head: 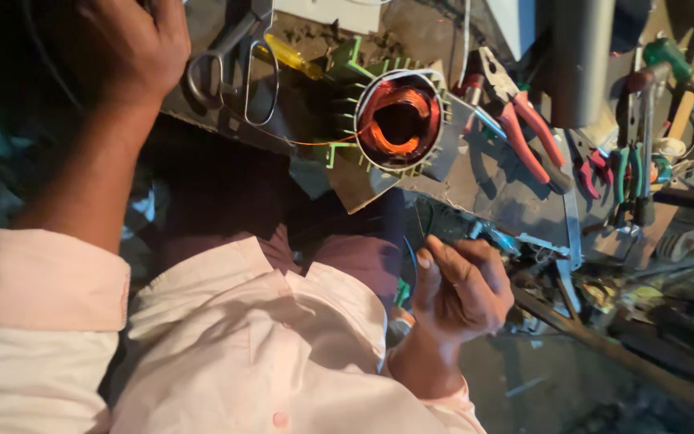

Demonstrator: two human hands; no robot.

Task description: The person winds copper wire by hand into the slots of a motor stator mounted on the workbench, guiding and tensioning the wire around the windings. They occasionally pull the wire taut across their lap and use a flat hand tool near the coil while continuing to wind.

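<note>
Head view looks down on a person in a pale pink shirt [226,354] that fills the lower left of the frame. Just past it, low and right of the middle, the right hand [459,285] has its fingers curled shut, pinching a thin dark wire [410,261] that bends up from the fist. In the upper left, the left hand [126,44] rests on the edge of the work table [475,189]; its fingers are bent under, and I cannot tell if they grip anything. Farther up, in the top middle, sits one round motor part [399,120] with green fins and a ring of shiny copper wire inside. The copper coil looks mostly wound into its place already, but a loose orange strand trails out to the left, so some tying or tidying seems left to do. Beside it lie one pair of grey scissors [230,64], one yellow-handled screwdriver [287,55] and one pair of red-handled pliers [524,133]. More tools, too jumbled to count, crowd the far right.
</note>
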